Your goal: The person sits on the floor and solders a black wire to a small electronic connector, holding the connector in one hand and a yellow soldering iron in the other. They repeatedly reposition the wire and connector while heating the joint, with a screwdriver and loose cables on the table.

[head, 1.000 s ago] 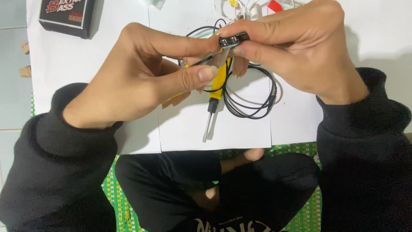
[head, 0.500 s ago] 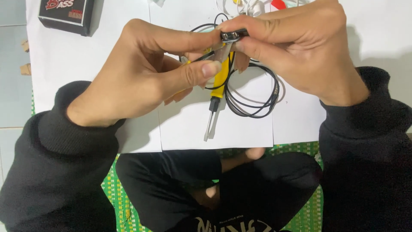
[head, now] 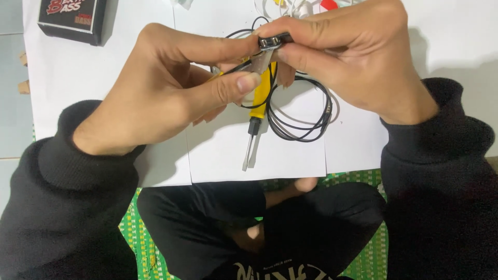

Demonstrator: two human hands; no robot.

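My right hand [head: 353,62] pinches a small black and silver part [head: 275,40] between thumb and forefinger. My left hand [head: 171,88] meets it from the left, with its forefinger tip against the part. Its thumb presses a thin dark cable end [head: 239,66] just below. A black cable [head: 303,122] hangs from the part and loops in a coil on the white paper [head: 223,155]. Under the hands a screwdriver with a yellow handle [head: 257,111] lies on the paper, blade toward me.
A black box [head: 72,18] sits at the paper's far left corner. White cables and a red bit [head: 329,4] lie at the top edge. My crossed legs [head: 259,228] rest on a green woven mat [head: 129,228] in front of the paper.
Both hands have stayed together on the small part and have only drifted a little. The screwdriver and the coil lie where they were.
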